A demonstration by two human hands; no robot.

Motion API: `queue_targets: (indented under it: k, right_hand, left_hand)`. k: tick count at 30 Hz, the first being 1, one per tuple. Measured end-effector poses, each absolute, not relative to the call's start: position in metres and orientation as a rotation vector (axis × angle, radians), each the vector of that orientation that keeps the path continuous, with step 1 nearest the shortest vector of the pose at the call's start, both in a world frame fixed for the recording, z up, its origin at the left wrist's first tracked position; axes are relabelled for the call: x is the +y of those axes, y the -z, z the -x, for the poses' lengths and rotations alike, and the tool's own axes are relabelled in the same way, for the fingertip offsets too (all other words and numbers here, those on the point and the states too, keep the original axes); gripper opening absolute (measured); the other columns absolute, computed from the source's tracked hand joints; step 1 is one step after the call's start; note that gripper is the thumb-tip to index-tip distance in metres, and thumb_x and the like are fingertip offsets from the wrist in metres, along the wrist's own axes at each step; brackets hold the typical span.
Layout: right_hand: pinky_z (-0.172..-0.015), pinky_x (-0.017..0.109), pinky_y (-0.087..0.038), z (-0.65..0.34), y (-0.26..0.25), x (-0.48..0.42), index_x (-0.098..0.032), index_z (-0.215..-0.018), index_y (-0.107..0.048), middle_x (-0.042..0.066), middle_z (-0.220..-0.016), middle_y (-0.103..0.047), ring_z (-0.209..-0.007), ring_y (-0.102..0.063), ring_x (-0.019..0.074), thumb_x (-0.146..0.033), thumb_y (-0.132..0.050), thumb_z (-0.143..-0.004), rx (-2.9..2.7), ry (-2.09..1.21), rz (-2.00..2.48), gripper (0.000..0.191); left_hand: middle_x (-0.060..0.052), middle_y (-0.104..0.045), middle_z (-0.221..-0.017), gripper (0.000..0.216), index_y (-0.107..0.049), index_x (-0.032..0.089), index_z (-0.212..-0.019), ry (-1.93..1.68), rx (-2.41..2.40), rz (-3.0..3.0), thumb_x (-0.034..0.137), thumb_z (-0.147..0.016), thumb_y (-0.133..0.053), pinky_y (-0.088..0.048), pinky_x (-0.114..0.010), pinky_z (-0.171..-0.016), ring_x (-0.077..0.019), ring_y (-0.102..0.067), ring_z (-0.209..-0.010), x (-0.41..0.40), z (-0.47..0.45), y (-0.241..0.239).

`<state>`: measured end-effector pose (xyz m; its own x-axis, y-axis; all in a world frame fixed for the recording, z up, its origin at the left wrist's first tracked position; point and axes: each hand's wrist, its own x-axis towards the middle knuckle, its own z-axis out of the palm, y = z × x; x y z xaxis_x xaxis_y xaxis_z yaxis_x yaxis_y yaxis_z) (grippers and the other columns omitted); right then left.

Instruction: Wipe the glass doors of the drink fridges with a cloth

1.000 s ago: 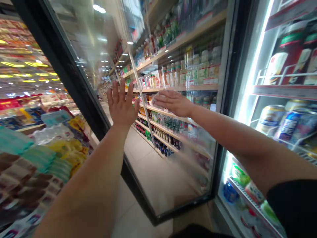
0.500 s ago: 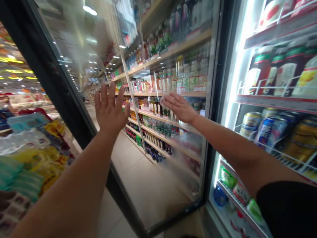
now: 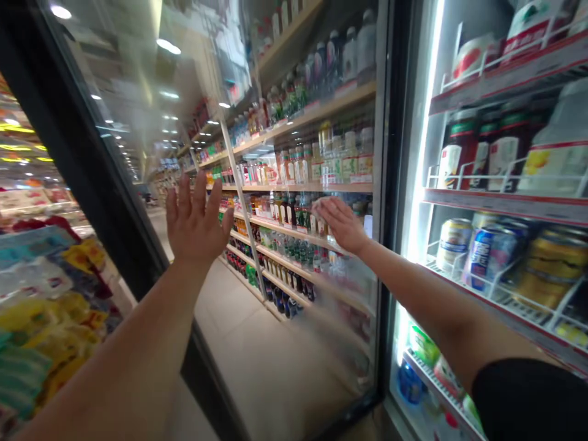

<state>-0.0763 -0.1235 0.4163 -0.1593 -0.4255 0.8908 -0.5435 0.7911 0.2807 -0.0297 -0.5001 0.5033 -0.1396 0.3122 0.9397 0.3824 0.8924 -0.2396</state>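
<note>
My left hand (image 3: 195, 219) is pressed flat on the inside of an open glass cooler door (image 3: 285, 343), fingers spread and pointing up. My right hand (image 3: 340, 223) also lies flat on the glass, further right, near the door's hinged side. A small pale thing, perhaps a cloth, shows under its fingers, but I cannot make it out. Through the glass I see aisle shelves of bottles (image 3: 298, 165).
The door's black frame (image 3: 87, 171) runs diagonally on the left. On the right the lit cooler (image 3: 505, 202) holds cans (image 3: 482, 248) and bottles on wire racks. Packaged goods (image 3: 50, 294) lie piled at the left. A tiled floor shows through the glass.
The door has swung further left and both hands have gone with it. The right hand has slid lower and rightward on the glass. More of the cooler shelves show.
</note>
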Motion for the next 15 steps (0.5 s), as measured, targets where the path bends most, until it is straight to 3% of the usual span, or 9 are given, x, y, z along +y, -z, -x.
queue_targets:
  k: [2, 4, 8, 11, 15]
  right_hand:
    - [-0.130, 0.059, -0.033, 0.077, -0.404, -0.126, -0.021, -0.159, -0.049, 0.010, -0.165, -0.047, -0.162, -0.024, 0.0259, -0.018, -0.038, -0.104, -1.741, -0.269, -0.519, 0.056]
    - [-0.128, 0.060, -0.036, 0.073, -0.369, -0.129, -0.025, -0.156, -0.053, 0.009, -0.162, -0.051, -0.160, -0.028, 0.0276, -0.016, -0.040, -0.103, -1.783, -0.281, -0.517, 0.056]
    - [-0.124, 0.047, -0.046, 0.059, -0.313, -0.121, -0.038, -0.148, -0.060, -0.001, -0.149, -0.065, -0.148, -0.051, 0.0209, -0.013, -0.046, -0.097, -1.964, -0.012, -1.108, 0.058]
    - [-0.125, 0.047, -0.044, 0.060, -0.331, -0.106, -0.038, -0.149, -0.060, -0.001, -0.150, -0.064, -0.148, -0.051, 0.0197, -0.013, -0.047, -0.097, -1.998, 0.040, -1.164, 0.059]
    - [-0.127, 0.058, -0.039, 0.065, -0.356, -0.098, -0.029, -0.151, -0.060, 0.007, -0.155, -0.059, -0.154, -0.042, 0.0287, -0.011, -0.046, -0.098, -1.930, -0.082, -0.750, 0.057]
  left_hand:
    - [0.001, -0.015, -0.176, 0.069, -0.030, 0.028, -0.166, 0.075, -1.743, 0.535, 0.055, -0.105, -0.046, -0.006, -0.059, -0.134, -0.0303, -0.007, -0.164, -0.500, 0.030, -0.503]
    - [0.001, -0.016, -0.175, 0.069, -0.032, 0.028, -0.166, 0.094, -1.747, 0.527, 0.056, -0.105, -0.047, -0.005, -0.059, -0.134, -0.0297, -0.008, -0.164, -0.499, 0.029, -0.504]
    - [-0.001, -0.019, -0.175, 0.069, -0.037, 0.026, -0.164, 0.132, -1.755, 0.522, 0.058, -0.103, -0.048, -0.004, -0.057, -0.135, -0.0305, -0.009, -0.164, -0.497, 0.026, -0.504]
    - [0.001, -0.016, -0.175, 0.068, -0.035, 0.026, -0.165, 0.128, -1.773, 0.524, 0.058, -0.105, -0.045, -0.003, -0.057, -0.135, -0.0296, -0.006, -0.164, -0.497, 0.026, -0.504]
    - [0.006, -0.013, -0.175, 0.067, -0.035, 0.028, -0.164, 0.173, -1.797, 0.523, 0.059, -0.105, -0.043, 0.001, -0.057, -0.135, -0.0279, -0.002, -0.164, -0.498, 0.027, -0.504]
